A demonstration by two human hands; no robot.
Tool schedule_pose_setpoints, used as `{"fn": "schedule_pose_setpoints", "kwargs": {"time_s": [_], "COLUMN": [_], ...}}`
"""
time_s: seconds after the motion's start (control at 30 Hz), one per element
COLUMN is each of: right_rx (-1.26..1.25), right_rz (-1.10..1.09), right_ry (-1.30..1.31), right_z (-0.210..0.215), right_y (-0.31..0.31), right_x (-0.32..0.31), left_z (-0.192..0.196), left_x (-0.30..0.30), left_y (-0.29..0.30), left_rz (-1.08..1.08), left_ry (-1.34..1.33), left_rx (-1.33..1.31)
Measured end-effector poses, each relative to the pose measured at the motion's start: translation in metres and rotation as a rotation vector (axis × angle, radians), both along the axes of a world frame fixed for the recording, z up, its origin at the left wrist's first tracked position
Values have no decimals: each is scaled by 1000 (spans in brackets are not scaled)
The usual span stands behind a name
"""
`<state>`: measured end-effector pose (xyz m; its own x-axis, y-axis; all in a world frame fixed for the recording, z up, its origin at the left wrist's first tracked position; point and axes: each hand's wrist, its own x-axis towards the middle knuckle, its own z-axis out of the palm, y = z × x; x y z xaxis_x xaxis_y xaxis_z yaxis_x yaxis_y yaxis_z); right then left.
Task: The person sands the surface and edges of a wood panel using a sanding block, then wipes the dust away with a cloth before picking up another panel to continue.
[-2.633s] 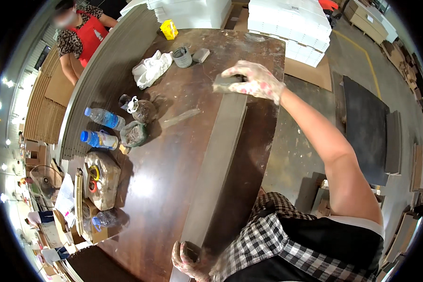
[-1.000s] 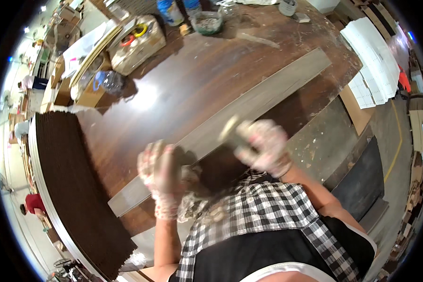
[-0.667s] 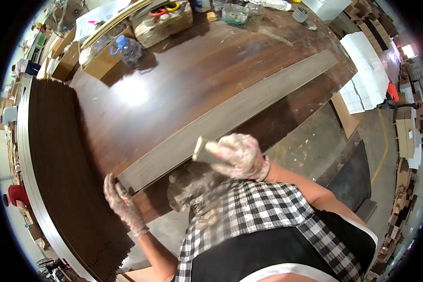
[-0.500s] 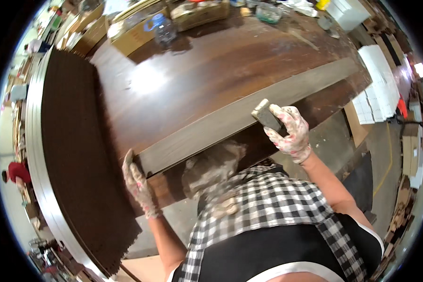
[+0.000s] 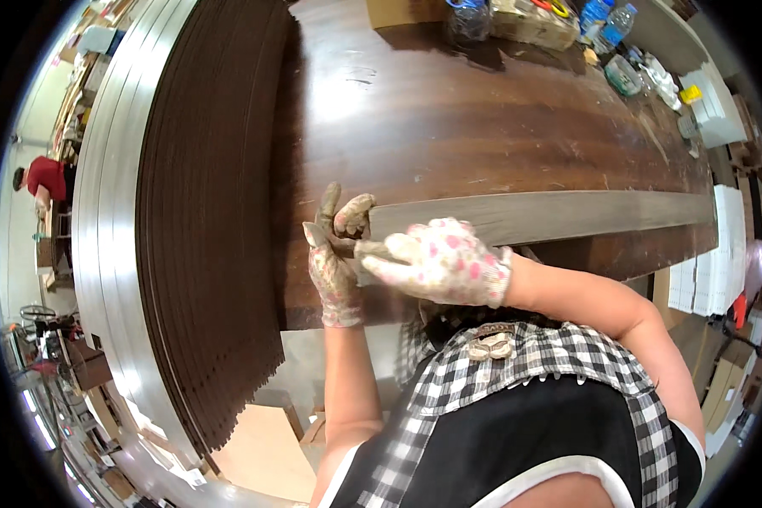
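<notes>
A long grey-brown plank (image 5: 550, 216) lies across a glossy dark tabletop (image 5: 483, 144). At the plank's left end, my left hand (image 5: 337, 267) is in a stained, pink-spotted glove. Its fingers are apart, one pointing away from me and one bent against the plank's end. My right hand (image 5: 449, 264), gloved likewise, reaches across to the left, over the plank's near edge. Its thumb and fingers are drawn together and point at my left hand. What lies between its fingertips is hidden, and the grey block seen earlier cannot be made out.
A tall stack of dark boards (image 5: 220, 212) with pale faces stands along the left. Plastic bottles (image 5: 614, 25), a cardboard box (image 5: 402, 10) and a clear tub (image 5: 622, 76) sit at the back. White panels (image 5: 707, 254) are stacked at right. A person in red (image 5: 46, 179) is far left.
My right hand has swung left from the plank's middle to its left end, beside my left hand. The grey block it held is out of sight. The view has turned left.
</notes>
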<state>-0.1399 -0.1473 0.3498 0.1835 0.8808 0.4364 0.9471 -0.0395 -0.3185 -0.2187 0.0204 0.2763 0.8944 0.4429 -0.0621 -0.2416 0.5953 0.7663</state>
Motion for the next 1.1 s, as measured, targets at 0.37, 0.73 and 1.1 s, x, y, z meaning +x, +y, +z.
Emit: {"fn": "schedule_pose_setpoints", "kwargs": {"time_s": [0.37,0.73,1.1], "right_rx": [-115,22,-91], "right_rz": [-78,-1342,-733], "right_ry": [20,-55,173], "right_z": [23,-2,34], "right_y": [-65,-326,-172], "right_x": [6,-1,57], "left_z": [20,54,44], "left_x": [0,15,22], "left_y": [-30,-102,-129], "left_rz": [469,58,-199], "left_ry": [74,-384,-425], "left_rx": [571,1046,1338]}}
